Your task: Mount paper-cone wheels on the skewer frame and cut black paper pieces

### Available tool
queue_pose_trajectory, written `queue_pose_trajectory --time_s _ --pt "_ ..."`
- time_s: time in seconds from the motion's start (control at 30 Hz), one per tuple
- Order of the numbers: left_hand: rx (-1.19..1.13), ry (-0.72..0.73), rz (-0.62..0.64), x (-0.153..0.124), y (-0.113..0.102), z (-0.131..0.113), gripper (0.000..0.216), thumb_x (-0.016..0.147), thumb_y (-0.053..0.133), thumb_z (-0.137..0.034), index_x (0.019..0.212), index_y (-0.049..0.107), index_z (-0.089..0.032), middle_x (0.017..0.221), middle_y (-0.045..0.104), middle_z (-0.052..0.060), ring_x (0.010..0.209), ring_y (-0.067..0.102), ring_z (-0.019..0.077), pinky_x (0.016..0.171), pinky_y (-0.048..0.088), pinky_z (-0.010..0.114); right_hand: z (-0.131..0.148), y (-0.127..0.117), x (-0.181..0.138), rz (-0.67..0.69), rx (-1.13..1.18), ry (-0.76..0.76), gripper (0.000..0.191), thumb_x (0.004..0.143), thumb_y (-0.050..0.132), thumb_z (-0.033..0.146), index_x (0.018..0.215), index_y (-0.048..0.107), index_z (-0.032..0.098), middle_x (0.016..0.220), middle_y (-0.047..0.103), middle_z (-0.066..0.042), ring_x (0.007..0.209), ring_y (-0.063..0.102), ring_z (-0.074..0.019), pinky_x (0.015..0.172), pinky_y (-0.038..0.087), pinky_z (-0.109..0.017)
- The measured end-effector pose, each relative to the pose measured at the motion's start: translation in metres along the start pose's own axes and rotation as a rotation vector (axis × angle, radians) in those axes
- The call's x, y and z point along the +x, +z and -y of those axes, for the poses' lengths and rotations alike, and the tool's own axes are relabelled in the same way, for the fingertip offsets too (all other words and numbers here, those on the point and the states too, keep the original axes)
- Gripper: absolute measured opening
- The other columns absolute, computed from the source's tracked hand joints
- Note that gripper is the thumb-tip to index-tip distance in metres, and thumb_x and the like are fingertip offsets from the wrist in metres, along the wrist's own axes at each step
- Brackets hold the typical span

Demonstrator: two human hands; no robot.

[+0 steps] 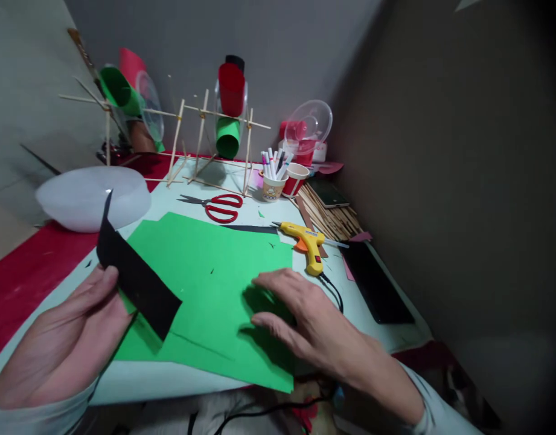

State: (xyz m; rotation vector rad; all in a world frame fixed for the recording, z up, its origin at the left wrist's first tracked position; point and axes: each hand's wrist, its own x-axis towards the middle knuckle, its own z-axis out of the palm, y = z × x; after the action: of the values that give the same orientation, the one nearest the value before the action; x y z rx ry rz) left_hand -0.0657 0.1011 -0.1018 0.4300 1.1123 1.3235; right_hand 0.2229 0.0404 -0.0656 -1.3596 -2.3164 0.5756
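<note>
Grip first: the left hand is closed on a black paper strip, thumb on top pinching its lower end against the fingers beneath. The strip slants up and away from the palm, lifted clear of the table, with its broad cut end hanging over the near left corner of the green sheet. The right hand has hold of nothing. It lies open, fingers spread and palm down, flat on the sheet's right side.

Just beyond those fingertips a yellow glue gun lies at the sheet's far right corner, its black cord trailing back past the wrist. A thin black sliver sits on the far edge of the sheet, and red scissors lie just past it.

My read: cutting looks finished, and the strip is held ready while the sheet is pinned down. Setting it onto the green would call for lowering it flat and square, and for the free hand to let go of the sheet if glue is wanted, since the gun lies within easy reach.

Further out, a white bowl rests to the left, beside red paper. At the back stands a stick frame carrying a red cup above a green cup. To its right are a cup of markers and a heap of wooden sticks.
</note>
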Motion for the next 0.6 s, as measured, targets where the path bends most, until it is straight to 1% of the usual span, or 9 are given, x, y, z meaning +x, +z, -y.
queue_pose_trajectory --time_s 0.07,0.13,0.2,0.3,0.37,0.43,0.5,0.57,0.6 --pt "-0.037 0.041 -0.06 -0.005 0.01 -0.009 0.039 0.084 0.058 -0.012 0.116 0.071 -0.03 0.098 0.08 -0.005 0.131 0.053 0.0124 0.083 0.056 0.013 0.003 0.003 0.015 0.026 -0.118 0.053 0.062 0.092 0.061 0.05 0.134 0.052 0.005 0.121 0.063 -0.02 0.111 0.056 -0.0332 0.094 0.048 -0.048" --pt "-0.069 0.073 -0.099 -0.009 0.017 -0.017 0.038 0.085 0.058 -0.013 0.116 0.071 -0.031 0.106 0.078 -0.006 0.131 0.054 0.0135 0.084 0.057 0.014 0.009 0.007 0.029 0.111 -0.213 0.049 0.076 0.085 0.07 0.052 0.138 0.047 0.003 0.122 0.06 -0.022 0.112 0.054 -0.038 0.095 0.046 -0.054" --pt "-0.098 0.089 -0.128 -0.011 0.022 -0.025 0.036 0.088 0.057 -0.015 0.119 0.07 -0.027 0.113 0.076 -0.004 0.128 0.057 0.015 0.083 0.057 0.015 0.015 0.012 0.041 0.176 -0.26 0.035 0.076 0.082 0.075 0.046 0.14 0.046 0.004 0.121 0.06 -0.022 0.109 0.054 -0.0381 0.095 0.046 -0.055" --pt "-0.132 0.114 -0.155 -0.013 0.029 -0.038 0.033 0.093 0.051 -0.017 0.122 0.068 -0.017 0.113 0.077 0.004 0.128 0.057 0.0153 0.085 0.057 0.016 0.017 0.016 0.053 0.238 -0.206 0.054 0.071 0.08 0.079 0.038 0.136 0.049 0.006 0.118 0.061 -0.02 0.103 0.058 -0.0334 0.09 0.048 -0.048" --pt "-0.14 0.145 -0.158 -0.014 0.035 -0.046 0.035 0.097 0.046 -0.016 0.124 0.067 -0.014 0.111 0.077 0.006 0.129 0.056 0.0156 0.089 0.057 0.019 0.014 0.013 0.06 0.264 -0.129 0.1 0.059 0.079 0.08 0.036 0.126 0.057 0.008 0.109 0.064 -0.016 0.096 0.06 -0.0286 0.083 0.049 -0.04" --pt "-0.144 0.182 -0.173 -0.015 0.041 -0.053 0.037 0.098 0.041 -0.012 0.126 0.065 -0.014 0.11 0.077 0.005 0.129 0.056 0.0158 0.095 0.055 0.023 0.006 0.006 0.068 0.253 -0.049 0.124 0.039 0.082 0.078 0.029 0.112 0.063 0.011 0.097 0.066 -0.01 0.088 0.06 -0.0229 0.075 0.046 -0.032" --pt "-0.142 0.224 -0.189 -0.012 0.046 -0.058 0.039 0.098 0.038 -0.009 0.127 0.063 -0.013 0.11 0.077 0.005 0.13 0.055 0.0165 0.1 0.053 0.027 -0.004 -0.003 0.077 0.225 0.036 0.119 0.017 0.085 0.072 0.02 0.1 0.064 0.014 0.084 0.065 -0.004 0.077 0.058 -0.0174 0.068 0.043 -0.028" --pt "-0.153 0.299 -0.132 -0.006 0.048 -0.06 0.041 0.097 0.037 -0.005 0.128 0.062 -0.013 0.113 0.077 0.005 0.131 0.054 0.0174 0.105 0.05 0.032 -0.014 -0.011 0.083 0.17 0.101 0.085 0.004 0.089 0.065 0.017 0.093 0.064 0.016 0.081 0.065 -0.002 0.073 0.057 -0.0148 0.067 0.042 -0.027" --pt "-0.165 0.347 -0.066 -0.001 0.048 -0.061 0.041 0.097 0.037 -0.004 0.129 0.062 -0.013 0.115 0.076 0.006 0.132 0.054 0.0182 0.107 0.049 0.034 -0.017 -0.014 0.085 0.138 0.113 0.068 0.004 0.092 0.063 0.02 0.093 0.064 0.016 0.085 0.066 -0.002 0.075 0.058 -0.0148 0.07 0.043 -0.027"
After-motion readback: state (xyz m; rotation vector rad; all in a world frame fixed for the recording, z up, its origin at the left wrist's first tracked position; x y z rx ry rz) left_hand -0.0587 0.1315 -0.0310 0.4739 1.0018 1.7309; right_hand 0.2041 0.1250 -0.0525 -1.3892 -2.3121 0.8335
